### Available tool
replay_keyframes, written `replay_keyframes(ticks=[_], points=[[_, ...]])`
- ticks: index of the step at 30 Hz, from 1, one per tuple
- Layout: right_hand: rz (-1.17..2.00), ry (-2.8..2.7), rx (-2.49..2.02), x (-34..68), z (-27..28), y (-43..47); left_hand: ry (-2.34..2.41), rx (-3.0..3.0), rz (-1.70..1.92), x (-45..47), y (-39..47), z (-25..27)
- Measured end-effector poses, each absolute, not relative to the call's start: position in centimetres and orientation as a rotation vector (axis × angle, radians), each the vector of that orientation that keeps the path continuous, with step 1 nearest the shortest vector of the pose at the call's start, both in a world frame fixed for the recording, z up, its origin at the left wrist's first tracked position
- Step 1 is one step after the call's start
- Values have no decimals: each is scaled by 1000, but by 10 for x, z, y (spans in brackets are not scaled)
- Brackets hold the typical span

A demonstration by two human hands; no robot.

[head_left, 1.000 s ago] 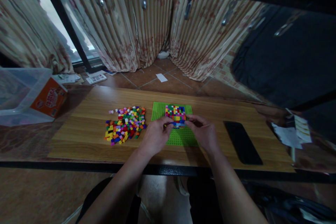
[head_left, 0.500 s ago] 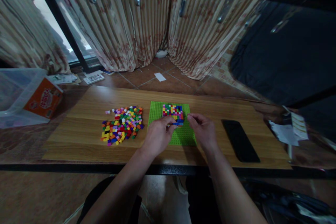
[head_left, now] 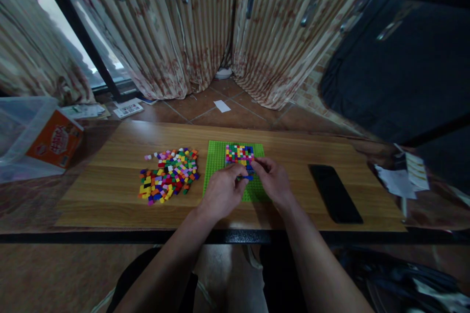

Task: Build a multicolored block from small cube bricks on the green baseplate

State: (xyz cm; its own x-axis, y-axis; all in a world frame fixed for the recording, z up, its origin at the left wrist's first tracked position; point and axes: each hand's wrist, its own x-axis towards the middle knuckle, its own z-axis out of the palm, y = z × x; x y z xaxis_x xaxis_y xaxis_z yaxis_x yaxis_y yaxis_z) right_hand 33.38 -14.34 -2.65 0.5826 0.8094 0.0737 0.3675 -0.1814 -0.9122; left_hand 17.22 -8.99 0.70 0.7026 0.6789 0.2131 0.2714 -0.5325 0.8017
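A green studded baseplate (head_left: 216, 154) lies on the wooden table, bearing a patch of small multicoloured bricks (head_left: 239, 152) near its far edge. Over the plate's near left part, my left hand (head_left: 224, 187) is closed, thumb against fingers, with a slim blue piece (head_left: 250, 177) sticking out of the pinch. My right hand (head_left: 273, 180) pinches at the near right corner of the brick patch; its fingertips hide whatever is between them. Both hands' fingertips are close together, and the patch's near edge is partly covered.
A loose heap of coloured bricks (head_left: 171, 173) spreads left of the plate. To the right rests a black phone-like slab (head_left: 335, 193). A clear plastic bin (head_left: 29, 132) with an orange label stands at far left. Papers (head_left: 398, 181) lie beyond the table's right end.
My right hand has moved left, from beside the plate's right edge to the brick patch. The blue piece in my left hand now sits slightly lower and tilts differently. The view has shifted a little.
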Motion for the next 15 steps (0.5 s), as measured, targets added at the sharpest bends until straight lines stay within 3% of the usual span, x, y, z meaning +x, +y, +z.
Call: replay_keyframes(ticks=[15], points=[[552, -880, -1802, 330, -25, -140, 697, 2185, 688, 174, -91, 5]])
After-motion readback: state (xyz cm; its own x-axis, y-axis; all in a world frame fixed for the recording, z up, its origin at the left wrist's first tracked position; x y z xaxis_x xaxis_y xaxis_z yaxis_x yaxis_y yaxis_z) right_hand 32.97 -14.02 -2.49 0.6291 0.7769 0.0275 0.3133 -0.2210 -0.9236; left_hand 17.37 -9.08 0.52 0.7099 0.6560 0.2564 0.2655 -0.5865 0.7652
